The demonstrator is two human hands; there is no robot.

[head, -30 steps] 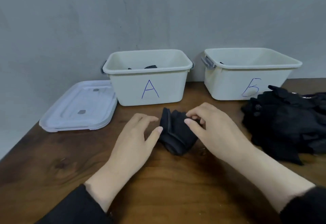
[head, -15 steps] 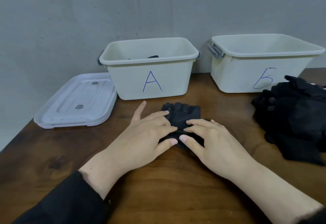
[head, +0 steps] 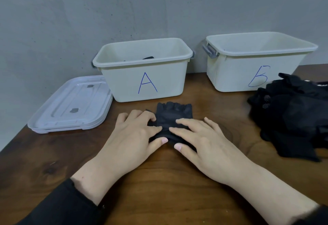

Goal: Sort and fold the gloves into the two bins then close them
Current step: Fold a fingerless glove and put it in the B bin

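A black fingerless glove lies flat on the wooden table in front of bin A. My left hand and my right hand press down on its near half with straight fingers, side by side. Cream bin A stands open at the back centre with a bit of black glove showing inside. Cream bin B stands open at the back right; its contents are hidden. A pile of black gloves sits at the right edge.
Two clear plastic lids lie stacked on the table left of bin A. A grey wall runs right behind the bins. The table's left edge slants down toward the near left corner.
The bunched glove has been spread flat on the table. Both hands moved from pinching its sides to pressing flat on top of it.
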